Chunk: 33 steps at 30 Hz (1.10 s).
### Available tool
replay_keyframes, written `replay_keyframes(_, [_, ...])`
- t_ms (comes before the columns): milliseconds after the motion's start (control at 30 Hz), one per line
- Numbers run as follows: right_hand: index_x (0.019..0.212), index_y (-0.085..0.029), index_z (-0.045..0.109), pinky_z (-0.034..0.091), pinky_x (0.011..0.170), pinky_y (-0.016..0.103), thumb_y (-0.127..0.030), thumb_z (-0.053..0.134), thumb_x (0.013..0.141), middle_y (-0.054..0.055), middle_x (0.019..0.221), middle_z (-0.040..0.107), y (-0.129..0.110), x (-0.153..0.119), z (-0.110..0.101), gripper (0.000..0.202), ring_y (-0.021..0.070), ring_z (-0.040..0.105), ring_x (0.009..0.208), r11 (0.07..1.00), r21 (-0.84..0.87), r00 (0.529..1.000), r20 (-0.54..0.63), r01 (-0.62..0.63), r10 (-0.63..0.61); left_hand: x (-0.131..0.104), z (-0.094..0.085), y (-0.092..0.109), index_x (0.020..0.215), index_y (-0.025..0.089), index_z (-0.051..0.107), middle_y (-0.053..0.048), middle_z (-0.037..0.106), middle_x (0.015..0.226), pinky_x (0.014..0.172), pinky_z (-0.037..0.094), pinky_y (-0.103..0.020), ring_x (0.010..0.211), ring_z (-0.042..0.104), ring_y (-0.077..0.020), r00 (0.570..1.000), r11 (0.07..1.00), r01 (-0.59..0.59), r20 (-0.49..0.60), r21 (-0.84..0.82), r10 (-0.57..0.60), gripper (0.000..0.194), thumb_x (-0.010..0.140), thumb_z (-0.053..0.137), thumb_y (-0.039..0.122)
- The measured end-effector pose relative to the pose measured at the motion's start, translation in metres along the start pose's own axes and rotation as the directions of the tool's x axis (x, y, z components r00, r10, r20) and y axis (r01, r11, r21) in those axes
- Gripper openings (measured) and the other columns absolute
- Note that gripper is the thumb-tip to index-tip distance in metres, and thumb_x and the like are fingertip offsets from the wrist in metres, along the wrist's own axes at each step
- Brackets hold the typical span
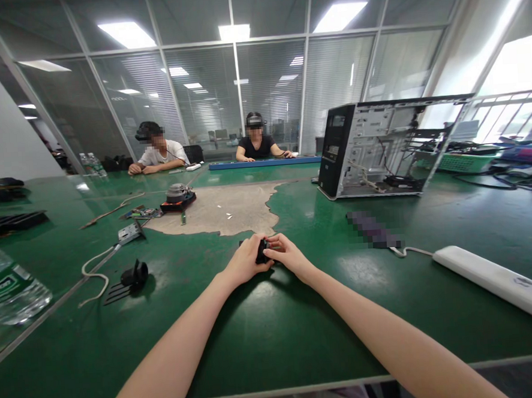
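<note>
Both my hands meet over the middle of the green table, around a small black part (262, 252). My left hand (245, 261) is wrapped over its left side and covers much of it. From the other side, my right hand (288, 254) pinches the part with thumb and fingers. Its exact kind cannot be made out. To the left lies a black plastic piece with long prongs (133, 278). Beyond it is a small metal bracket (130, 232) with a pale cable (97, 275).
An opened computer case (380, 150) stands at the back right, with a white power strip (496, 278) nearer. A water bottle (12, 286) is at the left edge. A round metal cooler-like part (178, 195) sits farther back. Two people sit across the table.
</note>
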State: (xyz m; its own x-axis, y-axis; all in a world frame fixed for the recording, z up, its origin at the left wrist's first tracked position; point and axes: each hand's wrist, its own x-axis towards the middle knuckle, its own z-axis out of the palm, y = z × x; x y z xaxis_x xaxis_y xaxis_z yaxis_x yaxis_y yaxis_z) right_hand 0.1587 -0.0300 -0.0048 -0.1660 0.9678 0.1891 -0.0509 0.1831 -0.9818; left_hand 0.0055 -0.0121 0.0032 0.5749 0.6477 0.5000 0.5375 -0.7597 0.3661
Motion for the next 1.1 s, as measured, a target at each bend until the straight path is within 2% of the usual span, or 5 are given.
replay_keyframes(233, [0.086,-0.021,0.05,0.044,0.063,0.026,-0.035,0.059,0.069,0.0,0.081,0.056,-0.0028,-0.002,0.0026,0.024,0.0125,0.055,0.073,1.0,-0.013,1.0,-0.005,0.008,-0.008,-0.0005,-0.0022,0.0014,0.114,0.022,0.034,-0.006,0.047,0.108,0.081,0.039,-0.038,0.095,0.048,-0.0233,1.0,1.0,-0.001,0.01,-0.001,0.001,0.056,0.066,0.062,0.028])
replay_keyframes(567, [0.087,-0.018,0.054,0.043,0.076,0.031,-0.032,0.062,0.065,0.003,0.09,0.056,-0.0001,0.0018,0.0019,0.028,0.0146,0.055,0.082,0.997,-0.072,1.0,-0.026,0.008,-0.01,0.0,0.0007,-0.0015,0.114,0.021,0.034,-0.007,0.048,0.106,0.08,0.039,-0.038,0.093,0.048,-0.0237,1.0,1.0,0.01,-0.004,-0.006,-0.01,0.058,0.065,0.063,0.028])
replay_keyframes(733, [0.09,-0.022,0.05,0.045,0.068,0.029,-0.029,0.066,0.061,0.001,0.086,0.057,0.0006,0.0001,0.0016,0.034,0.015,0.056,0.079,1.0,0.019,1.0,0.021,-0.018,0.018,0.0,-0.0007,0.0008,0.113,0.021,0.035,-0.006,0.049,0.102,0.078,0.04,-0.037,0.09,0.049,-0.0225,1.0,1.0,0.007,-0.009,-0.014,-0.008,0.053,0.066,0.06,0.024])
replay_keyframes(900, [0.088,-0.021,0.051,0.045,0.065,0.028,-0.037,0.058,0.069,0.001,0.082,0.058,0.0035,0.0004,0.0019,0.026,0.0143,0.056,0.076,1.0,0.01,1.0,-0.021,-0.004,0.004,-0.0003,-0.0002,-0.0009,0.114,0.021,0.034,-0.006,0.047,0.107,0.081,0.039,-0.037,0.094,0.048,-0.0233,1.0,1.0,-0.007,-0.006,-0.002,0.007,0.058,0.064,0.063,0.027])
replay_keyframes(1100, [0.088,-0.018,0.053,0.041,0.079,0.033,-0.037,0.059,0.068,0.003,0.088,0.059,0.0054,0.0037,0.0006,0.028,0.0156,0.055,0.084,0.998,-0.063,0.999,-0.037,0.008,-0.01,0.0001,-0.0002,-0.0023,0.114,0.021,0.034,-0.006,0.047,0.106,0.081,0.039,-0.037,0.094,0.048,-0.0228,1.0,1.0,0.001,-0.003,-0.011,-0.001,0.058,0.064,0.063,0.027])
